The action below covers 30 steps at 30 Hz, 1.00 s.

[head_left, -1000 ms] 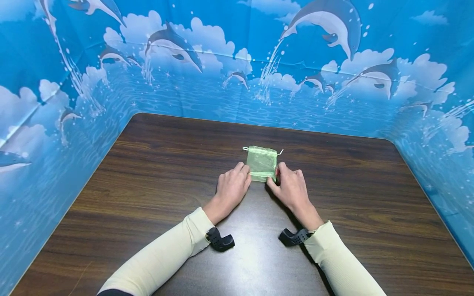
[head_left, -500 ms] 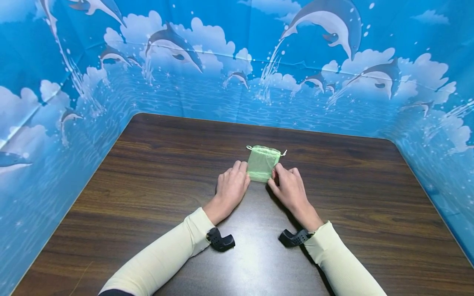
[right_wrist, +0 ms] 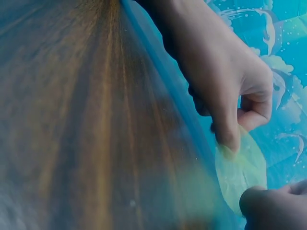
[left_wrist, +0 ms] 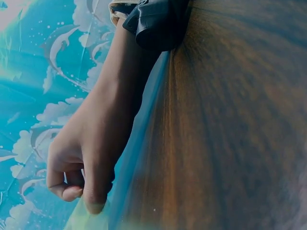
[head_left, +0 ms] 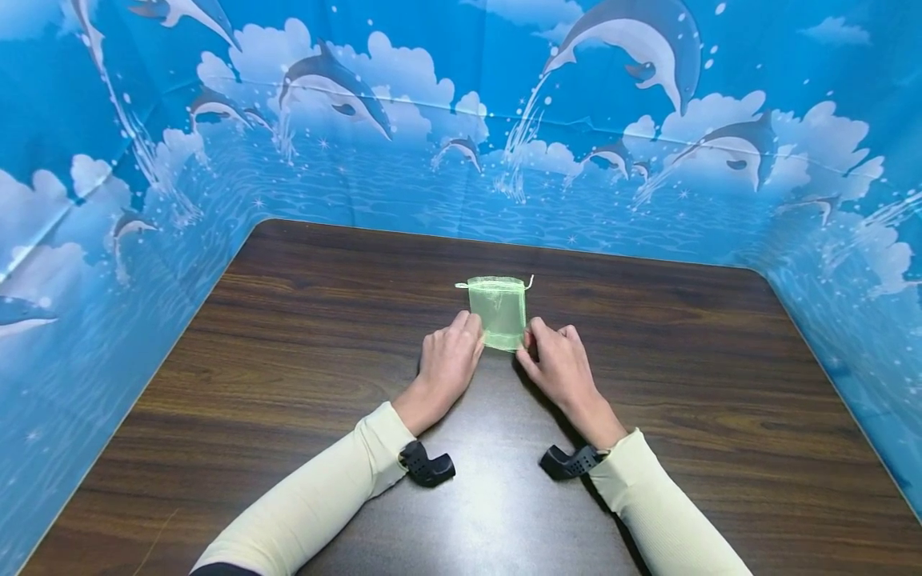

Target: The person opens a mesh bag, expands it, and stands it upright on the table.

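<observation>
A small sheer green drawstring pouch (head_left: pixel 499 312) stands between my two hands near the middle of the table, its drawn top away from me and a cord loop sticking out at each upper corner. My left hand (head_left: pixel 448 358) pinches its lower left corner. At the lower right corner, my right hand (head_left: pixel 560 364) pinches the mesh between thumb and curled fingers. In the right wrist view the pouch (right_wrist: pixel 240 167) bulges between both hands. Only a pale green patch of the pouch (left_wrist: pixel 86 218) shows below the thumb in the left wrist view.
The dark wood-grain table (head_left: pixel 324 344) has rounded far corners. A blue curtain (head_left: pixel 403 176) printed with dolphins and clouds closes in its back and sides. Each wrist bears a black camera mount; the left mount (head_left: pixel 428 466) sits just above the tabletop.
The top of the pouch swings right, then back left, ending left of where it began. Both hands keep their grip at the lower corners and shift only slightly.
</observation>
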{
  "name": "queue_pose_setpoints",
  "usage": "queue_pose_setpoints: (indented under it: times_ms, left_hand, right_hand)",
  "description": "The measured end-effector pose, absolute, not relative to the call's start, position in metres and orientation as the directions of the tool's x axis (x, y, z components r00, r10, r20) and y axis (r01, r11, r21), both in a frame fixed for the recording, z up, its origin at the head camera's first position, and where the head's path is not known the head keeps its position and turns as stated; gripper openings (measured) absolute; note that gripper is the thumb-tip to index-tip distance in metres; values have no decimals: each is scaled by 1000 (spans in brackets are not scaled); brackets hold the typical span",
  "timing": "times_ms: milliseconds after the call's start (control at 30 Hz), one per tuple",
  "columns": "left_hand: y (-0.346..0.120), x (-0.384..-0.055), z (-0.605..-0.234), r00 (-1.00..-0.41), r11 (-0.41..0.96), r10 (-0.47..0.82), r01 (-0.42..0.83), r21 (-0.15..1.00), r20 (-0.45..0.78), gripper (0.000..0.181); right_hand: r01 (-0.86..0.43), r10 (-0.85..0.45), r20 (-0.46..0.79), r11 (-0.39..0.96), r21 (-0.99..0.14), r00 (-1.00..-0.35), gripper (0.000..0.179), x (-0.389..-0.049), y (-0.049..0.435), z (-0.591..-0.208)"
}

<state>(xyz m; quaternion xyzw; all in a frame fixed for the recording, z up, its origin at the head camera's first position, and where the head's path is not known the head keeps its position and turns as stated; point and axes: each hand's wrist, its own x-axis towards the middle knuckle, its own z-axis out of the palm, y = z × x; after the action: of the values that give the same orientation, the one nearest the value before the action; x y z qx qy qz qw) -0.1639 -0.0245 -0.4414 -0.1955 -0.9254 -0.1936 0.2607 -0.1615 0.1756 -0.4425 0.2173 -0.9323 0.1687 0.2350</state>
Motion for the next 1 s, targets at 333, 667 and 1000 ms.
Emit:
queue_pose_setpoints:
  times_ms: [333, 667, 1000]
  left_hand:
    - [-22, -166, -440, -875, 858, 202, 375, 352, 439, 14]
    - [-20, -165, -442, -896, 839, 240, 385, 384, 373, 24]
    - [-19, -164, -442, -910, 842, 231, 364, 398, 345, 31]
  right_hand:
    - [-394, -259, 432, 882, -258, -864, 21, -160, 173, -442]
    - [-345, -249, 341, 902, -261, -907, 25, -160, 176, -442]
    - [-302, -196, 340, 907, -294, -920, 22, -161, 174, -443]
